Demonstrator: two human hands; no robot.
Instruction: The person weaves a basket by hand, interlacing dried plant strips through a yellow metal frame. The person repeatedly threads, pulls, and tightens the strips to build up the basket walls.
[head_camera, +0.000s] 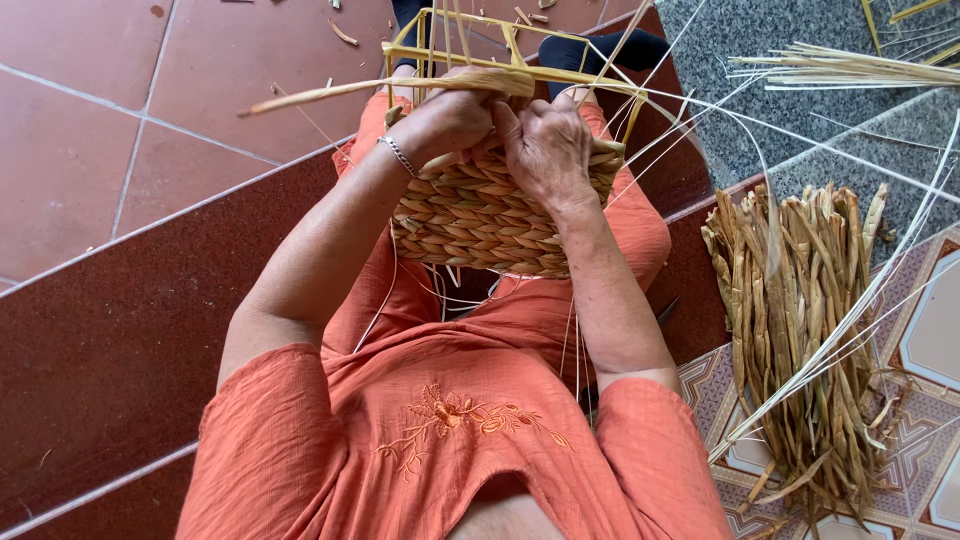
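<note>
A half-woven basket (480, 225) of braided tan straw rests on my lap, its yellow frame (440, 50) sticking up beyond the woven part. My left hand (445, 120), with a silver bracelet on the wrist, grips the top edge of the weave and a long dried strand (330, 92) that runs out to the left. My right hand (545, 145) presses on the rim beside it, fingers curled over the strand. Thin pale strips hang from the basket across my orange dress.
A bundle of dried straw leaves (800, 330) lies on the patterned tiles at my right. More pale strips (850, 68) lie on the grey stone floor at the top right. Red tiles and a dark red step (120, 320) fill the left side.
</note>
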